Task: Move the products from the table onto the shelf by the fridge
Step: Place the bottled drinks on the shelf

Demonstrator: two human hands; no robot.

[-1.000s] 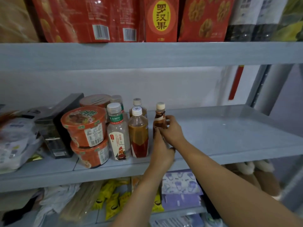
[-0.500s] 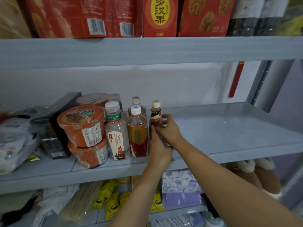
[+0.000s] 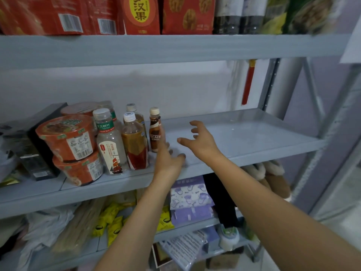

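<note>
A small brown coffee bottle (image 3: pixel 154 132) with a cream cap stands upright on the grey middle shelf (image 3: pixel 244 137), at the right end of a row of drinks. My left hand (image 3: pixel 169 159) hovers just in front of it, fingers relaxed and holding nothing. Off to the right of the bottle, my right hand (image 3: pixel 201 140) is spread open above the bare shelf surface, apart from the bottle. To the left stand a brown tea bottle (image 3: pixel 134 145) and a clear bottle (image 3: pixel 110 143) with a green label.
Two stacked orange noodle bowls (image 3: pixel 72 147) and a black box (image 3: pixel 37 145) fill the shelf's left side. Red boxes (image 3: pixel 140 14) line the shelf above. The lower shelf holds purple packs (image 3: pixel 191 200) and yellow packets (image 3: pixel 113 222). A grey upright post (image 3: pixel 273 85) stands at right.
Both hands have let go of the coffee bottle, which now stands alone. My right hand has drawn away to the right with its fingers spread; my left hand has pulled back slightly.
</note>
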